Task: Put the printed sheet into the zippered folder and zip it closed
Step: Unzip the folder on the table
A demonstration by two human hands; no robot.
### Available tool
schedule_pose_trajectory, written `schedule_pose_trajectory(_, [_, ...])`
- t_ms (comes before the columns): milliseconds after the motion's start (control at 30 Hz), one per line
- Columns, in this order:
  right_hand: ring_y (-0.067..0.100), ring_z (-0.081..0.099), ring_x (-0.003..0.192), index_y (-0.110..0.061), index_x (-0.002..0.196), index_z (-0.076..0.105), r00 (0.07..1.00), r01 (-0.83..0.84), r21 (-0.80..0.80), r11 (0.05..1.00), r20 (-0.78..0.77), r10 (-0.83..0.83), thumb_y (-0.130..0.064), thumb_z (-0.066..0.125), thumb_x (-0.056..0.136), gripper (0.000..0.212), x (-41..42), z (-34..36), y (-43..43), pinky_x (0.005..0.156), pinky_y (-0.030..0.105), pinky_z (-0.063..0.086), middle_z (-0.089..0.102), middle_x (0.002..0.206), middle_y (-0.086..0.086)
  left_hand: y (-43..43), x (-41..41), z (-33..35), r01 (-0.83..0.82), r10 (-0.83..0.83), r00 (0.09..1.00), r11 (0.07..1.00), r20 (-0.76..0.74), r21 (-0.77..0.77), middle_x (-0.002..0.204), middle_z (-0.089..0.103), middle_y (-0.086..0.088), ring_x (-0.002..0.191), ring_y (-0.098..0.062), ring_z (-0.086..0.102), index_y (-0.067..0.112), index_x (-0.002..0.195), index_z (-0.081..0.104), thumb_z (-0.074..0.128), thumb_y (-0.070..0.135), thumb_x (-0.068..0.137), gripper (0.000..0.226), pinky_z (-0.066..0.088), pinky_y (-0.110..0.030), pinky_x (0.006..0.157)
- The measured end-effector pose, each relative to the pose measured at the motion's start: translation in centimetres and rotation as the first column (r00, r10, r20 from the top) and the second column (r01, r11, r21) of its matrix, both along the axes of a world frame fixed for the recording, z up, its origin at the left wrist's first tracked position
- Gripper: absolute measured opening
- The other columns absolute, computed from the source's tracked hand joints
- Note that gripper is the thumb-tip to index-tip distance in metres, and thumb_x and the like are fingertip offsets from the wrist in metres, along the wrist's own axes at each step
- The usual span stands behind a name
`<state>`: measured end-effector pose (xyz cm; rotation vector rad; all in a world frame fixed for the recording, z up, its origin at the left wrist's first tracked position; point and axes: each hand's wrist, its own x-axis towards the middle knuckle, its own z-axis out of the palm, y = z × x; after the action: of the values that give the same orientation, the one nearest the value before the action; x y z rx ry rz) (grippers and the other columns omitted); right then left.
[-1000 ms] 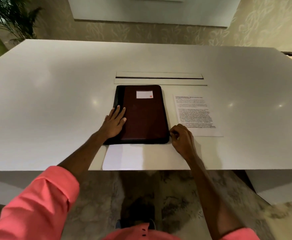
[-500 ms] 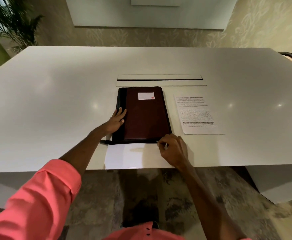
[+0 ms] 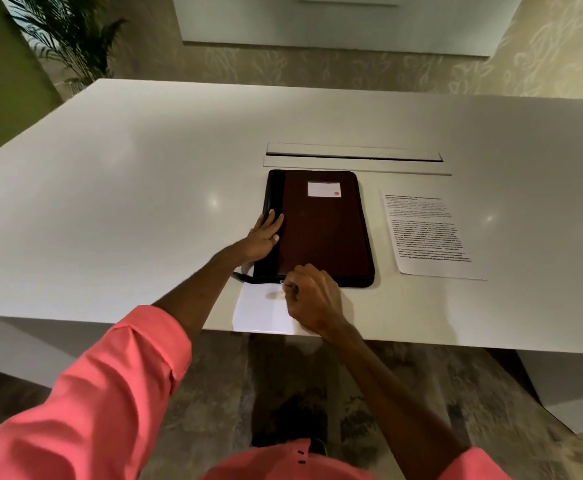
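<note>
potted palm (image 3: pixel 65 32): far left corner, behind the table, well apart from everything else
table (image 3: pixel 127 188): white, glossy
left hand (image 3: pixel 262 235): flat on the black spine strip of the folder, fingers spread and extended, pressing down, not gripping anything
zippered folder (image 3: pixel 321 230): dark maroon cover, lying flat and closed at table centre, white label (image 3: pixel 324 189) near its far edge
zipper pull (image 3: pixel 282 282): at the folder's near edge, toward the left corner (small, partly hidden by fingers)
right hand (image 3: pixel 312 299): curled tight, fingertips pinched on the zipper pull at the near edge
blank white sheet (image 3: pixel 262 311): under the right hand, just in front of the folder, reaching the table's front edge
cable slot (image 3: pixel 354 157): long recessed flap just beyond the folder
printed sheet (image 3: pixel 428 233): flat on the table just right of the folder, not touching it, text side up
</note>
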<state>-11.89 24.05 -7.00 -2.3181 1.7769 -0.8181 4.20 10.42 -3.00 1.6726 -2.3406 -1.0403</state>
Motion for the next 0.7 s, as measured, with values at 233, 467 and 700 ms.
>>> schedule_pose_trajectory(233, [0.013,0.064,0.079,-0.017,0.09,0.075,0.997,-0.069,-0.029,0.997,0.019,0.07,-0.024,0.073,0.093,0.007,4.1,-0.9,-0.7,0.067,0.031,0.056,0.072,0.086,-0.003,-0.2,0.4,-0.1,0.033,-0.033,0.999,0.999,0.013,-0.002,0.181,-0.018,-0.005,0.169,-0.031,-0.021,0.017,0.174,-0.003,0.027,0.018,0.12,0.061,-0.006,-0.05,0.138])
schedule_pose_trajectory(467, [0.016,0.071,0.088,-0.014,0.1,0.082,0.991,-0.136,-0.092,0.986,-0.001,0.136,-0.027,0.072,0.093,0.018,7.4,-1.2,-1.8,0.07,0.029,0.058,0.079,0.097,0.001,-0.3,0.7,-0.6,0.043,-0.043,0.999,0.998,-0.013,-0.036,0.181,-0.018,-0.005,0.169,-0.03,-0.021,0.019,0.174,0.0,0.028,0.018,0.12,0.061,-0.006,-0.048,0.139])
schedule_pose_trajectory(700, [0.014,0.071,0.092,-0.016,0.106,0.082,0.985,-0.175,-0.068,0.982,-0.021,0.174,-0.045,0.068,0.097,0.033,6.8,-1.7,-1.4,0.076,0.03,0.06,0.081,0.102,-0.001,-0.1,1.3,-1.2,0.045,-0.045,0.999,0.991,-0.005,-0.123,0.183,-0.009,0.001,0.171,-0.027,-0.012,0.023,0.175,0.006,0.03,0.019,0.12,0.06,0.004,-0.049,0.14])
